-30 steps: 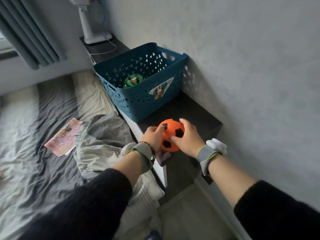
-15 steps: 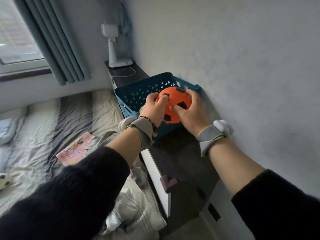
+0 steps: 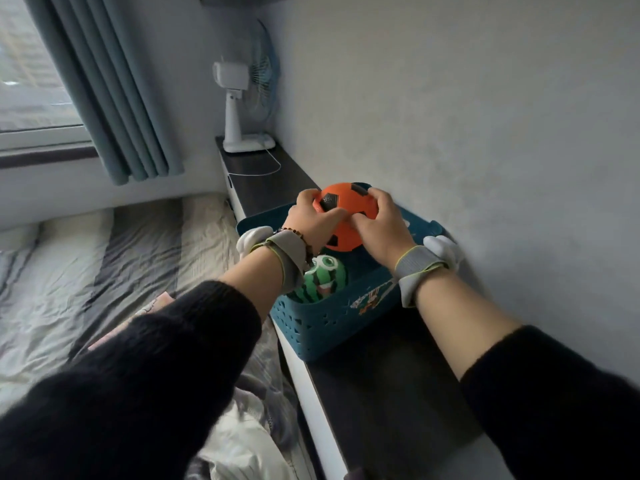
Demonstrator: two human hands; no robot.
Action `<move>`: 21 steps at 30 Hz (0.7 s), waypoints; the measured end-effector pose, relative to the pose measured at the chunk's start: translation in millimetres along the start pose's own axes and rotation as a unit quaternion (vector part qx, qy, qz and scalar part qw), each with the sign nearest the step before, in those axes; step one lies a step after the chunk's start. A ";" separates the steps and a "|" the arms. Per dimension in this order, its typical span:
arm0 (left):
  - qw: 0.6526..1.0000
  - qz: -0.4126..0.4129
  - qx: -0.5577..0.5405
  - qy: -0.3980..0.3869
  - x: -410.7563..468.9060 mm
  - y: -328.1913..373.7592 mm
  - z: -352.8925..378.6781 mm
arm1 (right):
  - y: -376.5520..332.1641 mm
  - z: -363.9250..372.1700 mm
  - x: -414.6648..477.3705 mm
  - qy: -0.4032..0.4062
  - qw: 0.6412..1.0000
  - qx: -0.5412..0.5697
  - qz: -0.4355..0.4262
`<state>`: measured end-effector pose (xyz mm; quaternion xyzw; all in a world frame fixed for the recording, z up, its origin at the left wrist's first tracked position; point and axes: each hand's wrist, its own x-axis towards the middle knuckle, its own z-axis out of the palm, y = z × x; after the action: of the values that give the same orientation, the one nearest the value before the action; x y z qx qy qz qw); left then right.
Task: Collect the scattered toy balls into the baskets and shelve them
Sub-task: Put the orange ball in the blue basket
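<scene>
— What are the hands doing?

— Both clasp the orange ball (image 3: pixel 346 221). The left hand (image 3: pixel 308 225) curls round its left side, thumb across the front. The right hand (image 3: pixel 379 226) curls over the top and right side. The ball is smooth and round, with black patches like a football.

— Where is it?

— In the air above the far half of the teal basket (image 3: pixel 329 327), not touching its rim. The basket is a plastic box with small cut-out holes in its walls and a sticker on the near one. It stands on the dark, matte ledge (image 3: pixel 381 393) against the wall.

— Anything inside?

— A glossy, green-striped watermelon ball (image 3: pixel 320 280) with a cartoon face, at the near left corner.

— And compared with a second ago?

— Then the orange ball sat low on the ledge, in front of the basket, under the same two-handed hold. Half a second ago it was level with the rim. Now it is higher and further back.

— What else is around?

— A white fan (image 3: pixel 242 109) at the ledge's far end, a pleated teal curtain (image 3: pixel 114 91) and a bed (image 3: pixel 104 258) with creased striped sheets.
</scene>
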<state>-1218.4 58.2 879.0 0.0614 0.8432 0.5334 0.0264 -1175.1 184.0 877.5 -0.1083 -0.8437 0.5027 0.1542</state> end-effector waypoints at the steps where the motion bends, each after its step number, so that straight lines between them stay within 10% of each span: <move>1: 1.000 0.004 0.015 -0.009 12.3 -3.9 7.8 | 5.6 0.1 11.3 -0.006 1.000 -0.015 0.016; 21: 0.935 -0.053 0.324 -0.134 67.8 -36.8 93.6 | 64.7 -14.5 99.5 -0.305 0.873 -0.368 0.098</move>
<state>-1278.0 135.5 807.0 0.0927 0.9611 0.2155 0.1458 -1260.4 259.9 842.0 -0.0804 -0.9578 0.1763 -0.2122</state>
